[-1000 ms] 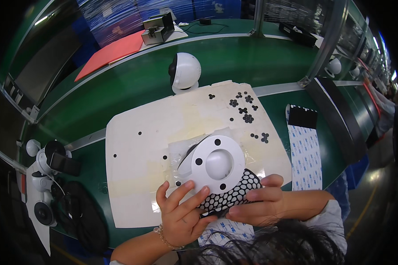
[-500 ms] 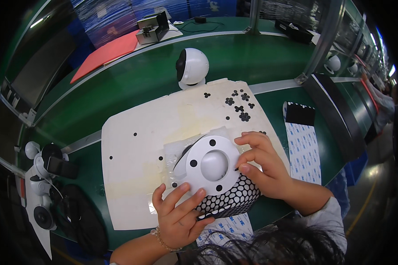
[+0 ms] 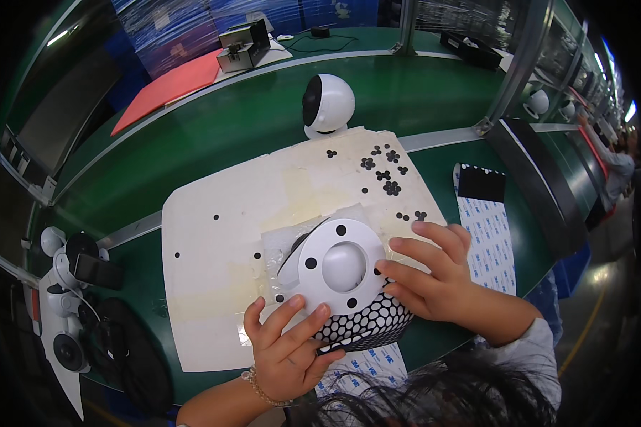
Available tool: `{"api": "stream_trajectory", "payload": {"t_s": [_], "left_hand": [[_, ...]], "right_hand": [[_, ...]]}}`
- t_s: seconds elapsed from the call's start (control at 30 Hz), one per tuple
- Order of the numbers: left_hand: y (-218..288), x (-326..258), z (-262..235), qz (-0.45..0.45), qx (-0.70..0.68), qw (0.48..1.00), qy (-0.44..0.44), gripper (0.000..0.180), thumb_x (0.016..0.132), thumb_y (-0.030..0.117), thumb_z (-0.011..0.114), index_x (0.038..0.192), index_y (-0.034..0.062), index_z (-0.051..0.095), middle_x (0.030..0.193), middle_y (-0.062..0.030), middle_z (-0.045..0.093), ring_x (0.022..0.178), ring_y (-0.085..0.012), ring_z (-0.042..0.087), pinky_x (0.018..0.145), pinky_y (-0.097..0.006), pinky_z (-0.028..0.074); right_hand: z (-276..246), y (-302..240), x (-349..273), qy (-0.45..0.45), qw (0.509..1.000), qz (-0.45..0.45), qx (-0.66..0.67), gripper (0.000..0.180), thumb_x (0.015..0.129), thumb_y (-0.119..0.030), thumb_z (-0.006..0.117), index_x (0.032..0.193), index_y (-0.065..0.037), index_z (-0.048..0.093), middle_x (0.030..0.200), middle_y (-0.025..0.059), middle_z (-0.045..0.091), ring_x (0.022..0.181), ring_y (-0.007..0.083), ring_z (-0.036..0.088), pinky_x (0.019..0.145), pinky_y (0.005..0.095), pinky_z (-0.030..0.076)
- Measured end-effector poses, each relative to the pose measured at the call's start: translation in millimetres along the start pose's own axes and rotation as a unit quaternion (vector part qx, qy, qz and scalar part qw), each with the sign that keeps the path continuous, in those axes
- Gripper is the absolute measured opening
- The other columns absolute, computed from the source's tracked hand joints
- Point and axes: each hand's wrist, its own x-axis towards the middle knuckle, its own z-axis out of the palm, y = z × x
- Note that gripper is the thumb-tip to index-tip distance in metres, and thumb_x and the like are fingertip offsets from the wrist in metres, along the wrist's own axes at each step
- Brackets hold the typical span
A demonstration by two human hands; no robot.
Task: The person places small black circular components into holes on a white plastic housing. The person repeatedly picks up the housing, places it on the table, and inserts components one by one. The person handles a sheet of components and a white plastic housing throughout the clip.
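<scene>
A white round base [image 3: 340, 265] with a domed middle and black dots lies on a white mat [image 3: 221, 235]. Under its near side is a black sheet with white hexagon pads [image 3: 367, 324]. My left hand [image 3: 285, 349] rests fingers spread on the near left edge of the base and the sheet. My right hand [image 3: 434, 274] presses its fingertips on the right rim of the base. Several small black pads [image 3: 384, 174] lie scattered on the far right of the mat.
A white ball-shaped camera [image 3: 327, 105] stands beyond the mat. Blue-and-white sticker sheets [image 3: 488, 228] lie to the right. Camera parts and a black disc [image 3: 128, 356] sit at the left edge. A red sheet [image 3: 167, 89] and a grey box [image 3: 243, 44] lie at the back.
My right hand went from under the hexagon sheet up onto the right rim of the white base. My left hand stayed at the near edge.
</scene>
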Motion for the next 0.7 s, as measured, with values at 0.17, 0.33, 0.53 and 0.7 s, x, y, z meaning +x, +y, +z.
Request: {"api": "stream_trajectory", "payload": {"t_s": [0.17,0.33,0.53,0.7], "left_hand": [[-1.0,-0.7,0.2,0.006,-0.002,1.000,0.005,0.026,0.072,0.030,0.066,0.061,0.0096,0.054,0.113,-0.0014,0.058,0.114,-0.0245,0.044,0.097,-0.049,0.020],[-2.4,-0.8,1.6,0.014,-0.009,1.000,0.006,0.025,0.073,0.031,0.066,0.061,0.0110,0.054,0.115,-0.0011,0.057,0.114,-0.0244,0.043,0.098,-0.049,0.019],[-3.1,-5.6,-0.4,0.035,-0.013,0.999,0.008,0.021,0.072,0.032,0.066,0.065,0.0144,0.056,0.117,-0.0003,0.056,0.114,-0.0230,0.043,0.099,-0.048,0.018],[-11.0,-5.0,-2.3,0.045,-0.059,0.997,-0.026,0.020,0.069,0.029,0.067,0.074,0.0130,0.057,0.120,-0.0024,0.053,0.111,-0.0223,0.046,0.092,-0.043,0.032]], "right_hand": [[-2.0,0.5,0.9,-0.037,0.961,0.185,0.202,0.038,0.078,-0.028,0.061,0.110,-0.008,0.055,0.109,0.0060,0.054,0.105,0.0215,0.046,0.091,0.0362,0.031],[14.9,1.2,13.4,-0.147,0.535,0.474,0.684,0.027,0.086,-0.020,0.055,0.105,-0.002,0.054,0.097,0.0039,0.059,0.089,0.0113,0.053,0.081,0.0254,0.041],[16.8,12.1,43.5,-0.102,0.626,0.369,0.679,0.018,0.084,-0.016,0.058,0.094,-0.001,0.057,0.087,0.0037,0.061,0.078,0.0076,0.054,0.071,0.0234,0.043],[79.4,44.6,107.2,-0.028,0.954,0.141,0.261,0.018,0.077,-0.009,0.060,0.092,-0.001,0.060,0.078,0.0065,0.058,0.074,0.0194,0.055,0.067,0.0291,0.043]]}}
